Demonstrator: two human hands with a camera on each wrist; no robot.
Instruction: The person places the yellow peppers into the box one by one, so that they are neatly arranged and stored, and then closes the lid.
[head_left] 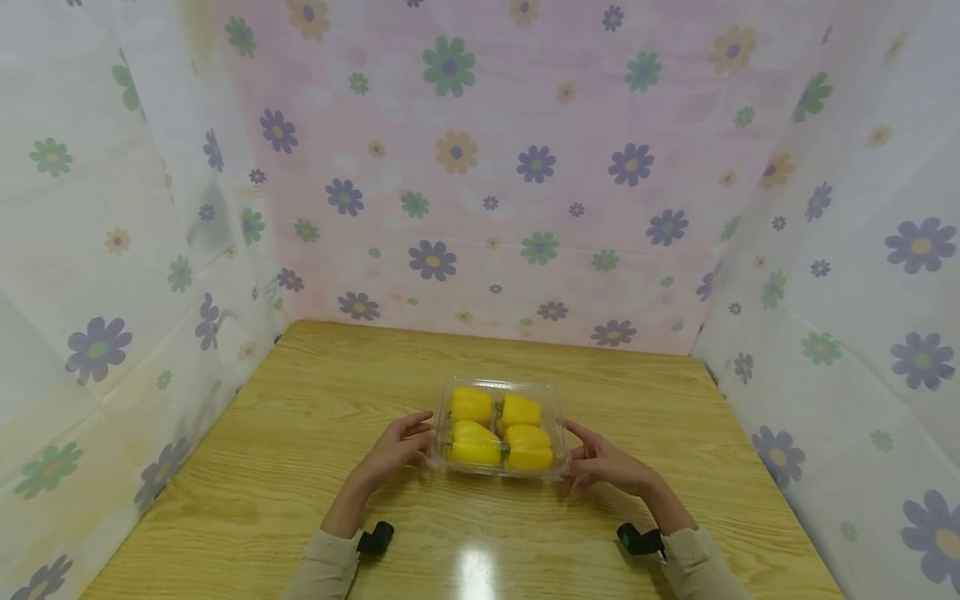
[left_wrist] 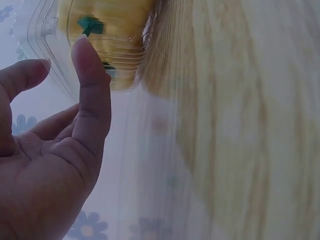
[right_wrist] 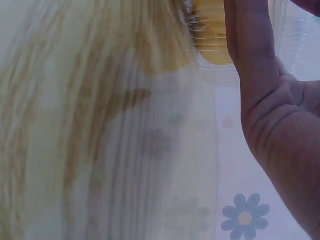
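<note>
A clear plastic clamshell box (head_left: 551, 408) sits on the wooden table in front of me, with several yellow bell peppers (head_left: 474, 407) inside in two rows. Green stems show through the plastic. At the box's left side is my left hand (head_left: 390, 454), its thumb and fingers loosely bent and spread; in the left wrist view a fingertip (left_wrist: 86, 45) overlaps the ribbed wall. My right hand (head_left: 611, 467) is at the opposite side, index finger reaching along the upper right edge. In the right wrist view its fingers (right_wrist: 255, 35) extend straight beside the ribbed wall.
The wood-grain table (head_left: 337, 367) is enclosed by flower-printed sheets (head_left: 495, 175) at the back and both sides. Black wrist-worn cameras stick out inward from the left cuff (head_left: 337, 554) and the right cuff (head_left: 686, 546). A light reflection shows at the table's front.
</note>
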